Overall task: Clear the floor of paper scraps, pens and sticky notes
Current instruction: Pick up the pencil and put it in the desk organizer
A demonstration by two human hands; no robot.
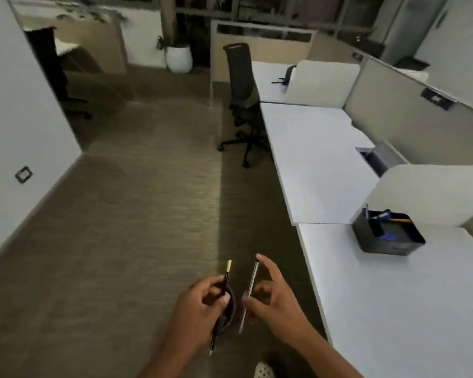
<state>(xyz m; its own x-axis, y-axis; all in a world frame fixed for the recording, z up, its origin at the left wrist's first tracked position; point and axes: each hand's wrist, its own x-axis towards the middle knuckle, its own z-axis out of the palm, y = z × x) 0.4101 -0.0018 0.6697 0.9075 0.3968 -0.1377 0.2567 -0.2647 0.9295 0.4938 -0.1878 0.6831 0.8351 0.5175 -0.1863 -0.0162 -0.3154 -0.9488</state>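
Observation:
My left hand (200, 304) grips a black pencil (226, 276) with a cream eraser end, its tip pointing down past my wrist. A dark curved object sits in the same hand, partly hidden by the fingers. My right hand (273, 298) holds a thin silver-grey pen (251, 287) between thumb and forefinger, nearly upright. Both hands hover above the brown carpet (137, 227), just left of the white desk (393, 296). A black desk organiser (387, 237) with several pens in it stands on that desk to the right.
A black office chair (242, 96) stands at the desk row further ahead. Beige partition panels (426, 192) back the desks. A white wall (17, 126) runs along the left. A white plant pot (178, 58) sits far back. My shoe (264, 371) shows at the bottom edge.

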